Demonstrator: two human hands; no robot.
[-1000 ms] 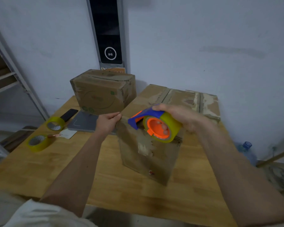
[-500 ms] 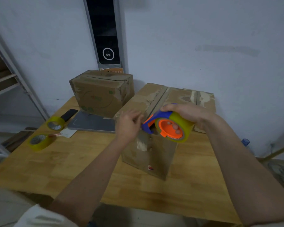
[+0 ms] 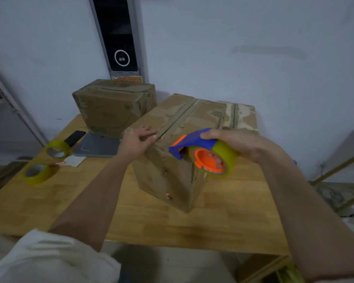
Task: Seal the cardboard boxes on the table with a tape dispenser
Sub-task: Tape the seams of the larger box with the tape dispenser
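- Wooden table [image 3: 223, 221]: cardboard box [image 3: 172, 176] at centre, seam untaped.
- Left hand [image 3: 135, 142], fingers curled, presses the near flap edge.
- Right hand [image 3: 235, 142] grips tape dispenser [image 3: 204, 153] at 3 o'clock of that hand.
- Step, judged: starting the strip; next, plant the tape end on the box's front face.

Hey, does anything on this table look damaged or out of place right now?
Yes. The big cardboard box is worn: its top shows torn paper along the centre seam and pale patches where old tape was stripped near the far end. The smaller box behind looks dented, with its top flaps not lying flat. Nothing is spilled.
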